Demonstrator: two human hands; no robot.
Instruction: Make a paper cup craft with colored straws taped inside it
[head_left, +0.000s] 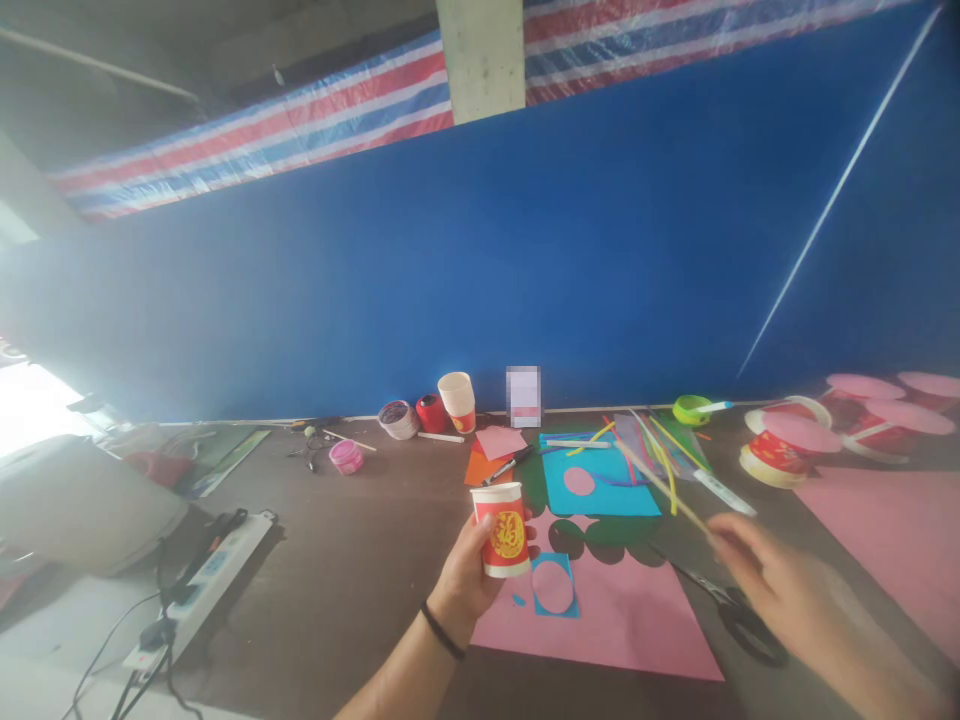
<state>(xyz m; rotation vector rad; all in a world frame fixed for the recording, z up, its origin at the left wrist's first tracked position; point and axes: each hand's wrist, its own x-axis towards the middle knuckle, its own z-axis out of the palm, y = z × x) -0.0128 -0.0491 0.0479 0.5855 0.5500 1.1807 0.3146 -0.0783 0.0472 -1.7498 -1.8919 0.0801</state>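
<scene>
Cup (pixel 508 532) upright in left grip (pixel 466 568), fingers wrapped round its side, mouth up, axis near vertical. Right grip (pixel 761 568), well apart to right, pinched on stick (pixel 684 507); stick slants leftward and away from it. Cup lies left of right grip, apart from stick. Scissors (pixel 729 598) on desk (pixel 337 580), just left of right grip.
</scene>
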